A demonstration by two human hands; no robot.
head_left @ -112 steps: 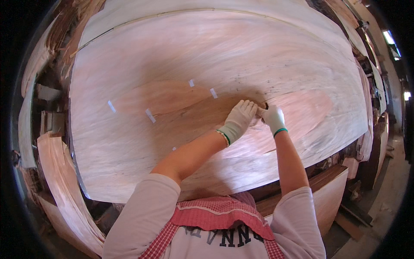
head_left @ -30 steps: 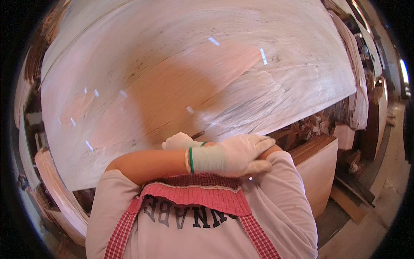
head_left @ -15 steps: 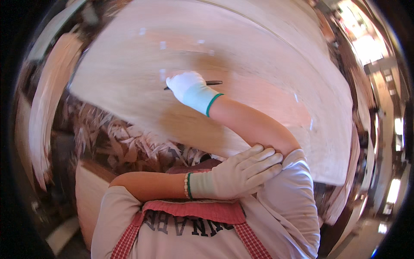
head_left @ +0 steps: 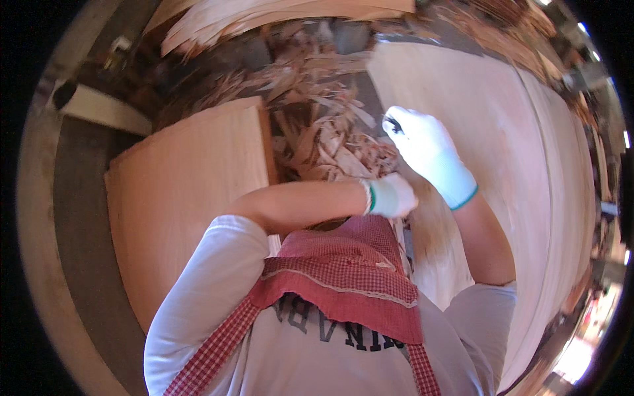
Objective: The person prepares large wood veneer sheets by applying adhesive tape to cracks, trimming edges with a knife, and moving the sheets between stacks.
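My right hand (head_left: pixel 422 142), in a white knit glove with a green cuff edge, is closed round a slim black tool (head_left: pixel 394 125). Only a short dark piece of it shows at the fist, so its kind cannot be made out. This hand is above the left edge of a large pale sheet of wood veneer (head_left: pixel 502 132). My left hand (head_left: pixel 395 195), gloved alike, is lower, close to that same edge and in front of my red checked apron (head_left: pixel 343 247). Its fingers are turned away and blurred; whether they touch the veneer cannot be told.
A stack of light brown wood sheets (head_left: pixel 191 158) stands to my left. Torn veneer scraps (head_left: pixel 337 145) are heaped between it and the pale sheet. More veneer (head_left: pixel 284 16) lies at the far side, and a grey floor strip (head_left: pixel 82 218) runs along the left.
My view has swung left, bringing the brown stack into sight. My left hand has left my right upper arm. My right hand, still holding the black tool, has come to the sheet's left edge.
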